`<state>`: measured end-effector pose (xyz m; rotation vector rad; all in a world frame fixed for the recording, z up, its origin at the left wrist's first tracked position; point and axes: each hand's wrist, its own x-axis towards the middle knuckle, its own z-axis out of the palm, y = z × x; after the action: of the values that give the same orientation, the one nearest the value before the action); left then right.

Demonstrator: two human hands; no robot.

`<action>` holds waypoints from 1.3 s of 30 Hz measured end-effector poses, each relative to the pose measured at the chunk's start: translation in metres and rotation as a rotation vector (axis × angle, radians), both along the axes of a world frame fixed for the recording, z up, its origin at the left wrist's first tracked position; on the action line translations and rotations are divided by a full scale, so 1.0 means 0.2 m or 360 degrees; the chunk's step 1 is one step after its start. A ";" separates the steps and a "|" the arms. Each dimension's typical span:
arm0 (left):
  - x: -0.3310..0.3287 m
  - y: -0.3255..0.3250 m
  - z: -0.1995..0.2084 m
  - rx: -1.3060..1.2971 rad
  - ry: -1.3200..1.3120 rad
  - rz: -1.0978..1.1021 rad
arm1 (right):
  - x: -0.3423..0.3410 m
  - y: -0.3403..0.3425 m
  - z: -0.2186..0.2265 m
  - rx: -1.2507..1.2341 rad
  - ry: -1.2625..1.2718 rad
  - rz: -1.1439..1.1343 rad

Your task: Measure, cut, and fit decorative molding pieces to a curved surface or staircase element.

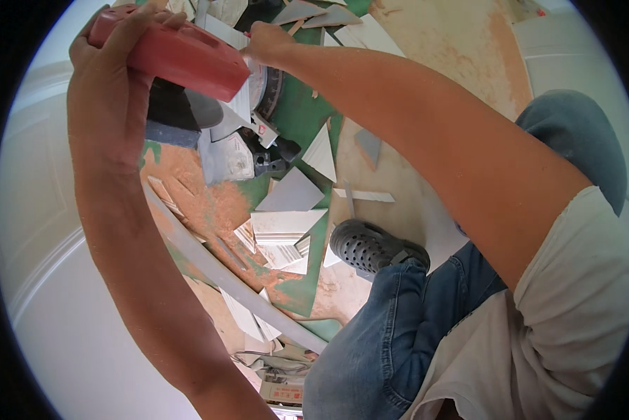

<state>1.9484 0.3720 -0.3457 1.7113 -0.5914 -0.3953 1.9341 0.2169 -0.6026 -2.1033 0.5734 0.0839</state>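
A mitre saw fills the upper left, with a red housing (181, 52), dark lower parts and a rounded scale on its base (271, 91). My left hand (111, 49) is wrapped round the far left end of the red housing. My right hand (267, 43) is closed beside the saw, to the right of the housing. A small bit of red shows at its fingertips, but what it grips is hidden. A white strip (223, 31) passes behind the housing, near my right hand.
White and grey moulding offcuts (286, 227) litter a green, sawdust-covered board (300, 294). A long pale strip (223, 269) runs diagonally along the left, near a white panelled wall (48, 196). My foot in a dark clog (367, 246) rests among the scraps.
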 end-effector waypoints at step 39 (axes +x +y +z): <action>-0.47 -0.10 -0.21 0.0342 -0.0542 0.0306 | 0.05 -0.05 0.06 -0.0030 0.0203 0.0107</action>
<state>1.8549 0.3517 -0.3878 2.0425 -0.6384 -0.0289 1.9436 0.2067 -0.5908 -2.1465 0.5813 0.2532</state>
